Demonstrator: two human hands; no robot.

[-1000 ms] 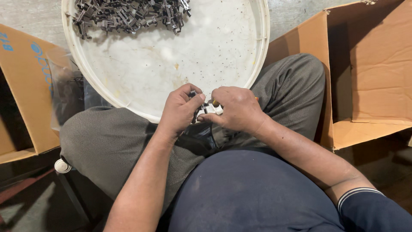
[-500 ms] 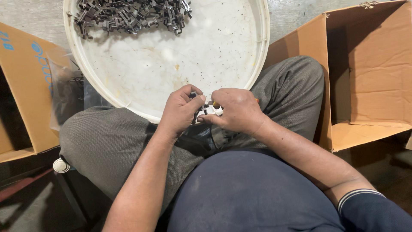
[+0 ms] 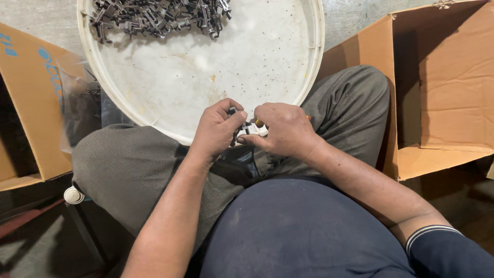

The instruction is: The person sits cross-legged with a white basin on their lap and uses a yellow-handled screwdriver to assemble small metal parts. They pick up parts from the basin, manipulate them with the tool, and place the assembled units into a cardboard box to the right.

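Observation:
My left hand (image 3: 216, 131) and my right hand (image 3: 283, 128) meet over my lap at the near rim of a large round white tray (image 3: 309, 62). Together they pinch a small white part (image 3: 253, 127) with a dark metal piece set against it; my fingers hide most of it. A thin dark wire hangs down from the part toward my lap. At the tray's far side lies a heap of several small dark metal pieces (image 3: 159, 15).
An open cardboard box (image 3: 447, 92) stands at my right, its flap down by my knee. Another cardboard box (image 3: 25, 103) with a clear plastic bag (image 3: 77, 103) against it sits at my left. My grey-trousered legs lie under the tray.
Both hands stay together at the tray's rim; only the fingers shift slightly on the small part. Nothing else has moved.

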